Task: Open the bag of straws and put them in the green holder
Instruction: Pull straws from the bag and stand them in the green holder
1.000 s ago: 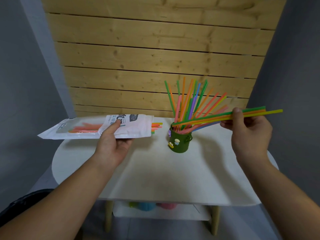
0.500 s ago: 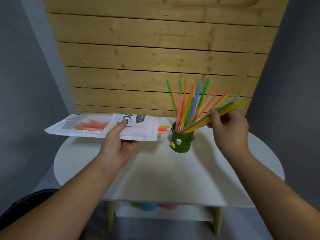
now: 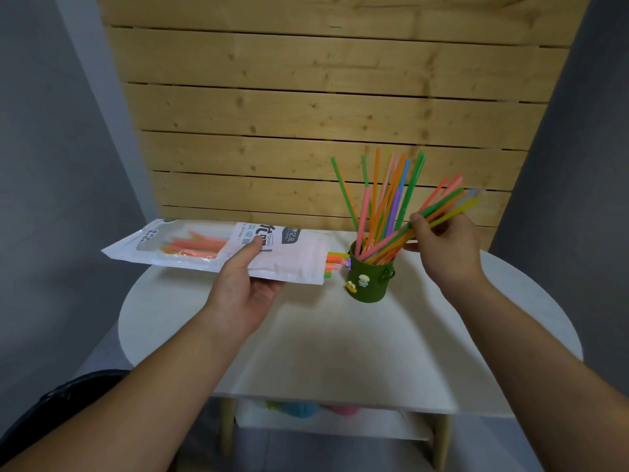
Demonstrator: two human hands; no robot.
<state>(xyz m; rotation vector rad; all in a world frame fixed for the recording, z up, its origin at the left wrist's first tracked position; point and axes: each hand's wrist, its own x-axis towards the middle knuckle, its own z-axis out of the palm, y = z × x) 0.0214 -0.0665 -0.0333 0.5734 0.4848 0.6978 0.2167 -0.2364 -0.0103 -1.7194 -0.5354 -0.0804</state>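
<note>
left hand (image 3: 245,284) fingers pinch bag (image 3: 190,250), label "Drink", mouth at 9 o'clock beside green holder (image 3: 369,281) | right hand (image 3: 446,248) fingers pinch straws (image 3: 442,214) leaning in holder | tabletop (image 3: 340,352) edge at 6 o'clock well apart

The left forearm (image 3: 136,386) entered from the 7 o'clock corner and ran toward 1 o'clock; the left hand (image 3: 243,291) gripped the near edge of the bag (image 3: 292,264), thumb pressed flat on its top face, fingers hidden beneath it; the right forearm (image 3: 531,362) rose from 5 o'clock toward 11 o'clock; the right hand (image 3: 446,250), its back to the camera, pinched a bundle of straws (image 3: 442,212) between thumb and curled fingers; both arms were bare and well apart.
</note>
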